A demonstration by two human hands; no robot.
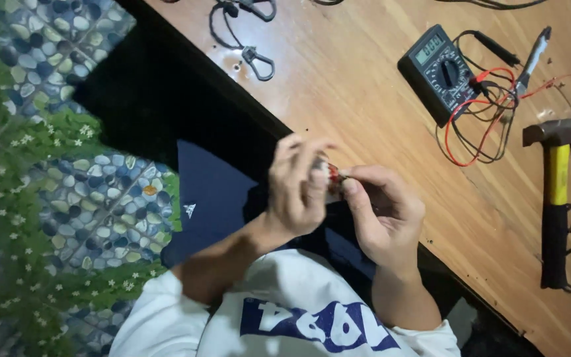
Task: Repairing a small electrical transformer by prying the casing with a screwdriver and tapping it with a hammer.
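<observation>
Both hands, left (297, 188) and right (381, 215), pinch small red-white part (331, 175) over wooden table (365, 99); multimeter (439, 71) well apart.

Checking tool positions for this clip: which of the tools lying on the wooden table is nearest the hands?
The black digital multimeter with red and black leads; the yellow-and-black-handled hammer lies farther right, by the table's edge.

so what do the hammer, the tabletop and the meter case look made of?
Hammer: dark metal head, dull finish; handle yellow above a black grip, probably rubber or plastic. Tabletop: wood or wood-look laminate, going by the visible grain and light sheen. Meter case: black moulded plastic, matte, by its look.
</observation>
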